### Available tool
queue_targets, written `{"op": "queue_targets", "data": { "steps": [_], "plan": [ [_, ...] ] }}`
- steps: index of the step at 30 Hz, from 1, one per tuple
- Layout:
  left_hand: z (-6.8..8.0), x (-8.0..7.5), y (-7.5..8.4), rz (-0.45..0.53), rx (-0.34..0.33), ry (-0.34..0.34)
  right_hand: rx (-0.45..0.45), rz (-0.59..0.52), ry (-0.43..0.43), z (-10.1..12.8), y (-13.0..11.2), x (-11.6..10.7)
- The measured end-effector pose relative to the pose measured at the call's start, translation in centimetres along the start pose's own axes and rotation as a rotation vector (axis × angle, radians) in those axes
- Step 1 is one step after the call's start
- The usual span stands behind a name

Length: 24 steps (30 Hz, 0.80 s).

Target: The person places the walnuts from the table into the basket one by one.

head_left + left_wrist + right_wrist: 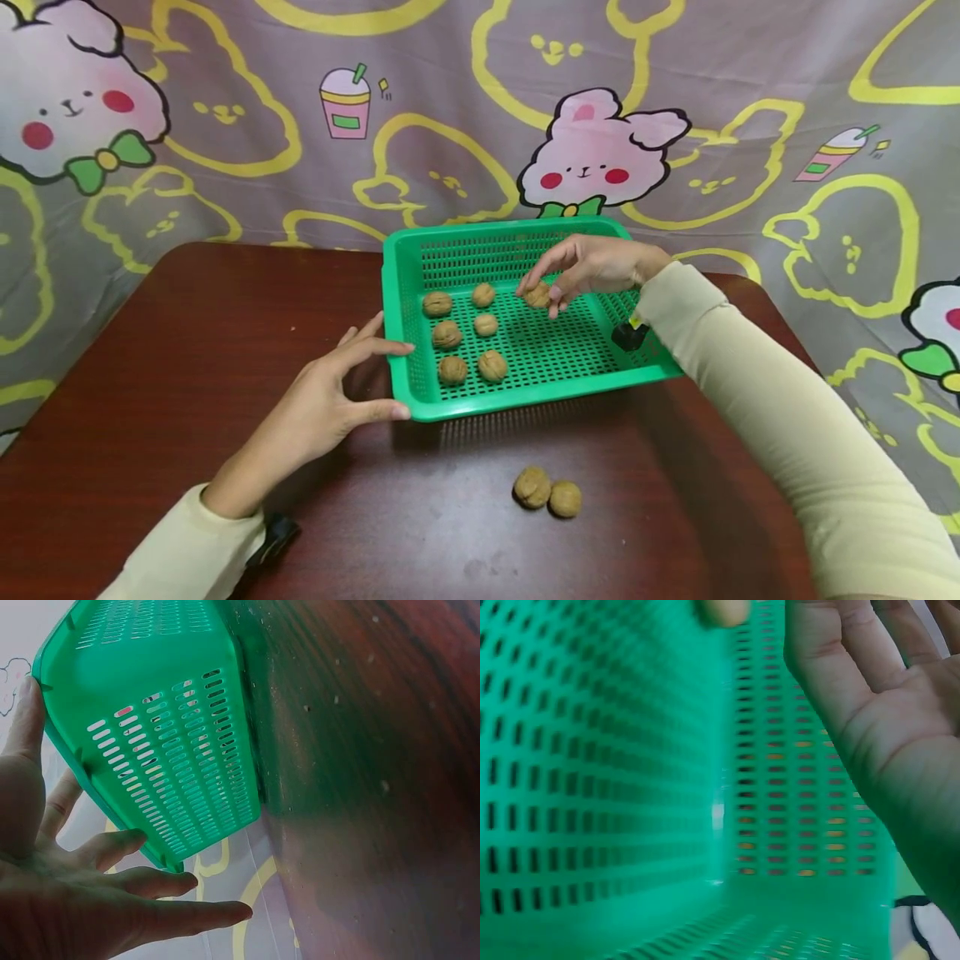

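Observation:
A green plastic basket (517, 402) with slotted walls stands on the table. Several walnuts (447, 335) lie in its left half. Inside the basket, above the floor's right part, my right hand (592, 265) holds a walnut (537, 295) between thumb and fingers. In the right wrist view the palm (915, 735) shows beside the slotted walls, with the held walnut not clearly visible. My left hand (330, 396) touches the basket's left rim with thumb and forefinger. From the left wrist view, its other fingers (157, 883) are spread, outside the end wall (169, 761).
Two more walnuts (532, 487) lie side by side on the dark wooden table (405, 533), in front of the basket. A patterned cloth (450, 92) with cartoon figures hangs behind the table.

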<state>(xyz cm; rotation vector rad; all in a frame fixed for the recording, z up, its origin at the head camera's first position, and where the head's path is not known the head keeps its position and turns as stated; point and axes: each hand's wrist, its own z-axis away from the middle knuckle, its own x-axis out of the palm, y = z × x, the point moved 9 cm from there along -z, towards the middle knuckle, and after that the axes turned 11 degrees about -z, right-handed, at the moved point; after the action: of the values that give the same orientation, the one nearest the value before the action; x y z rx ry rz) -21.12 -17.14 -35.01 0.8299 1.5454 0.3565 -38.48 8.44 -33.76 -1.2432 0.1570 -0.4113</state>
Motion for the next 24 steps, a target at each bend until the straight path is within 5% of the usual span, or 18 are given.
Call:
{"op": "queue_targets", "data": {
  "steps": [13, 24],
  "plan": [
    [0.1, 0.1, 0.0, 0.012, -0.023, -0.01, 0.324, -0.009, -0.003, -2.0, 6.3, 1.0],
    [0.0, 0.1, 0.0, 0.007, -0.02, 0.001, 0.386, 0.004, -0.065, -2.3, 7.3, 1.7]
  ]
}}
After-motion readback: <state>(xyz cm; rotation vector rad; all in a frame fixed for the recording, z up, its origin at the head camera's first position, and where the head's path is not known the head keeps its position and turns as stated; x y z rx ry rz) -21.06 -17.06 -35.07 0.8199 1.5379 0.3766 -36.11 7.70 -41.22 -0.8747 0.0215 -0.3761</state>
